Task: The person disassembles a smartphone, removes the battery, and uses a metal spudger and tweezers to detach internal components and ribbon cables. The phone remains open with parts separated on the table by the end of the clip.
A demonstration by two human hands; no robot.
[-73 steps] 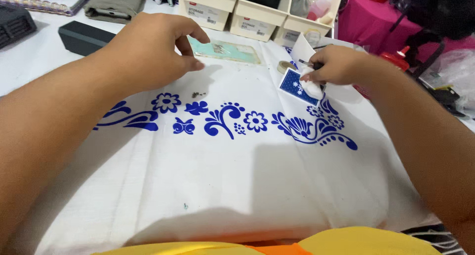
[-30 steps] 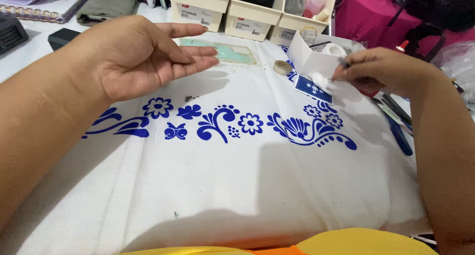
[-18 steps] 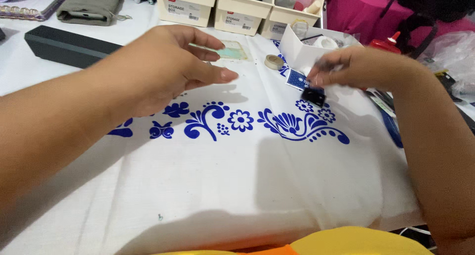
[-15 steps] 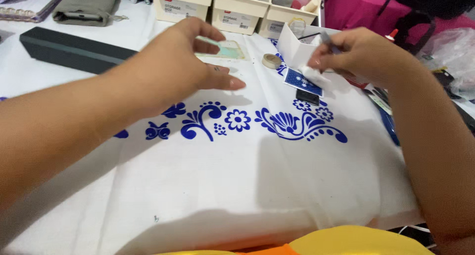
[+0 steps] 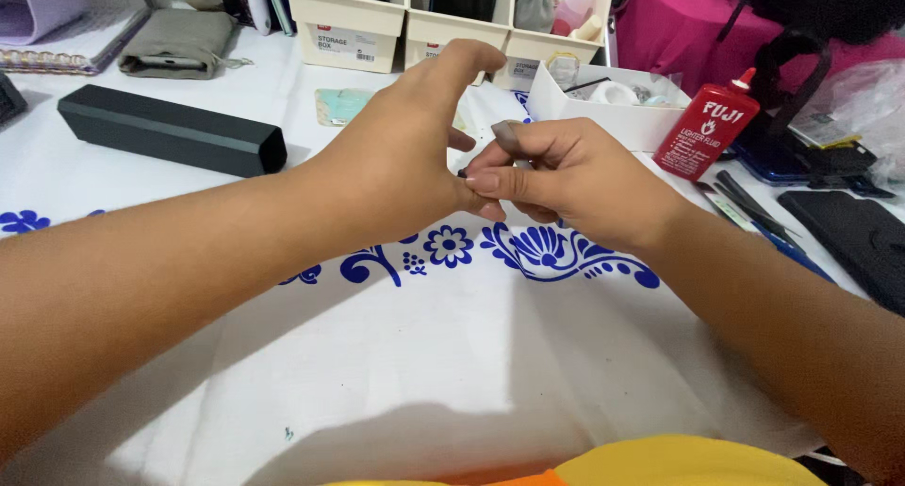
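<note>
Both hands met above the white cloth with blue flower print [image 5: 452, 354] covering the surface. The left hand [image 5: 405, 156] was raised, its fingers [image 5: 467, 57] curled loosely, thumb side touching the right hand [image 5: 556, 175]. The right fingers [image 5: 490, 180] were pinched closed on a tiny dark object [image 5: 462, 174], barely visible between both hands, so couldn't tell what it was.

Red squeeze bottle [image 5: 718, 131] w/ white print & red nozzle stands at 2 o'clock, just beside open white box [image 5: 603, 118]. Cream storage boxes [image 5: 344, 24] at 12, each w/ small white label [image 5: 332, 45]. Long black box [image 5: 170, 137] lies at 10 on desk [image 5: 57, 180].
</note>
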